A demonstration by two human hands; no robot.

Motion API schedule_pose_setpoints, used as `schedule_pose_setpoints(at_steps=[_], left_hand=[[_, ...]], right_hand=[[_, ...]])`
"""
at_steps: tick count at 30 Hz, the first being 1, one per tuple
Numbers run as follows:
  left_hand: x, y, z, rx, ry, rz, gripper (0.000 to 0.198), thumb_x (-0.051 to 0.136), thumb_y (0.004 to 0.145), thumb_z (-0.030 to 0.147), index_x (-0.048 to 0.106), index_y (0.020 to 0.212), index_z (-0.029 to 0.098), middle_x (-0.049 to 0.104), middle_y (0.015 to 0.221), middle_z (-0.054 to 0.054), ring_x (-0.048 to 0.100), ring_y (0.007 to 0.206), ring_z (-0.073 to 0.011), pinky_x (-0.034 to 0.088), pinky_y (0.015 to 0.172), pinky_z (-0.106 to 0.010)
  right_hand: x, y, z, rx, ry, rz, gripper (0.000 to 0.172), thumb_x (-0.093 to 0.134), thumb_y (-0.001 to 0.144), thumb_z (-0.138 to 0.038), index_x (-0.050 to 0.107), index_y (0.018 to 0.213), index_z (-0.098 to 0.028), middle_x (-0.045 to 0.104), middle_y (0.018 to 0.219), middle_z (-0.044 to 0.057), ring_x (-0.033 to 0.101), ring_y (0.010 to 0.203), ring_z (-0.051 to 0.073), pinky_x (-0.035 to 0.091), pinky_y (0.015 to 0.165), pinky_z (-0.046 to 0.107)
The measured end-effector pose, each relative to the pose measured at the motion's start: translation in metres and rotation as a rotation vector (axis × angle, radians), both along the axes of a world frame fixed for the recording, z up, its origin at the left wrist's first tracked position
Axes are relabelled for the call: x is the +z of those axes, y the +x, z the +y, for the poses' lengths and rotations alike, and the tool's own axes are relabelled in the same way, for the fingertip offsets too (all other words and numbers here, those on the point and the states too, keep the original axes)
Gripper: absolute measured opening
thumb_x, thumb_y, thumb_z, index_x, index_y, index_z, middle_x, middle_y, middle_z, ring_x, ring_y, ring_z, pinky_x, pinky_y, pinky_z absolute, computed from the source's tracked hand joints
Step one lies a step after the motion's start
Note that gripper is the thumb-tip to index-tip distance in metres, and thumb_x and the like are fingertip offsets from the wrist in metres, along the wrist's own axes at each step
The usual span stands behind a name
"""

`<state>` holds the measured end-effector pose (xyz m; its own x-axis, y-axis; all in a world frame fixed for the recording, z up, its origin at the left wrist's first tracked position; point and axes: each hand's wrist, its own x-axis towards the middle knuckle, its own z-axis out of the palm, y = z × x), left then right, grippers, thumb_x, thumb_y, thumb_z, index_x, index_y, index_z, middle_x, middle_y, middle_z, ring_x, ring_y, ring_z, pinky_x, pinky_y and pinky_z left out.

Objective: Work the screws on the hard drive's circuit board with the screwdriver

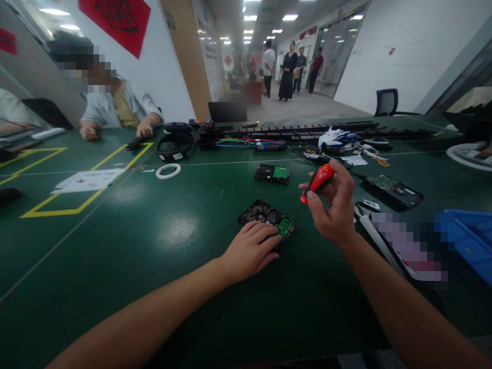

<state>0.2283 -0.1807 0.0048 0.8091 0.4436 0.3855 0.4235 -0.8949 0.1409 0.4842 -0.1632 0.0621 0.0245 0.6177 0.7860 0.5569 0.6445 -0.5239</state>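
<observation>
A hard drive with a black casing and a green circuit board lies on the table in front of me. My left hand rests over its near left part, fingers bent across it and thumb by the near edge, holding it against the table. A red and black screwdriver is gripped in my right hand. Its thin shaft slants down to the left, and the tip meets or hovers just by the far right corner of the green board; I cannot tell which.
Another hard drive lies farther back, and a third drive to the right. A white power strip and a blue bin are at right. A tape roll lies left. A person sits across the green table.
</observation>
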Motion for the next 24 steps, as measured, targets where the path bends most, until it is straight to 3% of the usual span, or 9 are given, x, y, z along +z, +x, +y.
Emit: schedule_pose_setpoints(at_steps=[2,7,12,14,18,21,24], left_hand=[[0.001,0.000,0.000,0.003,-0.001,0.005,0.042,0.051,0.106,0.043,0.058,0.140,0.019,0.064,0.143,-0.012,0.058,0.134,-0.0292,0.045,0.116,-0.051],[0.002,-0.001,0.000,0.001,-0.011,0.008,0.043,0.051,0.106,0.044,0.058,0.140,0.019,0.063,0.144,-0.012,0.058,0.135,-0.0296,0.045,0.116,-0.051],[0.002,-0.001,0.000,-0.003,-0.023,-0.007,0.042,0.052,0.106,0.042,0.058,0.140,0.018,0.064,0.143,-0.012,0.058,0.136,-0.0291,0.046,0.116,-0.050],[0.001,-0.002,0.000,-0.014,-0.020,-0.015,0.042,0.053,0.105,0.041,0.058,0.140,0.018,0.063,0.144,-0.013,0.057,0.137,-0.0288,0.047,0.116,-0.049],[-0.001,-0.003,0.000,-0.018,0.000,-0.028,0.042,0.054,0.105,0.040,0.058,0.139,0.018,0.063,0.144,-0.014,0.058,0.136,-0.0287,0.048,0.115,-0.048],[0.000,-0.003,0.000,-0.024,0.013,-0.011,0.040,0.052,0.106,0.040,0.059,0.137,0.017,0.063,0.142,-0.013,0.059,0.134,-0.0284,0.049,0.113,-0.047],[0.003,0.002,0.001,-0.019,0.023,-0.010,0.038,0.053,0.104,0.046,0.063,0.128,0.018,0.066,0.135,-0.012,0.062,0.126,-0.0286,0.050,0.109,-0.047]], right_hand=[[0.000,-0.001,0.000,-0.007,-0.014,0.005,0.081,0.066,0.091,-0.024,0.026,0.161,-0.035,0.053,0.149,0.014,0.074,0.102,0.026,0.068,0.087,0.049],[-0.004,-0.003,0.001,-0.186,0.097,-0.021,0.086,0.081,0.081,-0.033,0.035,0.153,-0.036,0.047,0.150,0.012,0.064,0.122,0.032,0.067,0.086,0.049],[0.001,-0.005,-0.001,-0.291,0.258,0.039,0.084,0.077,0.085,-0.035,0.029,0.154,-0.040,0.039,0.150,0.011,0.051,0.138,0.036,0.061,0.100,0.056],[0.003,-0.005,-0.002,-0.327,0.278,0.058,0.080,0.075,0.087,-0.035,0.031,0.154,-0.040,0.038,0.150,0.011,0.051,0.138,0.036,0.061,0.099,0.055],[-0.001,-0.005,0.002,-0.303,0.062,0.121,0.070,0.071,0.089,-0.035,0.041,0.152,-0.036,0.051,0.139,0.011,0.066,0.106,0.026,0.065,0.080,0.045],[-0.009,-0.004,0.008,-0.260,-0.164,0.210,0.069,0.070,0.088,-0.036,0.043,0.151,-0.032,0.059,0.118,0.007,0.063,0.083,0.019,0.062,0.070,0.040],[-0.014,-0.003,0.013,-0.214,-0.333,0.256,0.069,0.072,0.086,-0.036,0.045,0.150,-0.033,0.058,0.106,0.003,0.059,0.073,0.016,0.059,0.065,0.037]])
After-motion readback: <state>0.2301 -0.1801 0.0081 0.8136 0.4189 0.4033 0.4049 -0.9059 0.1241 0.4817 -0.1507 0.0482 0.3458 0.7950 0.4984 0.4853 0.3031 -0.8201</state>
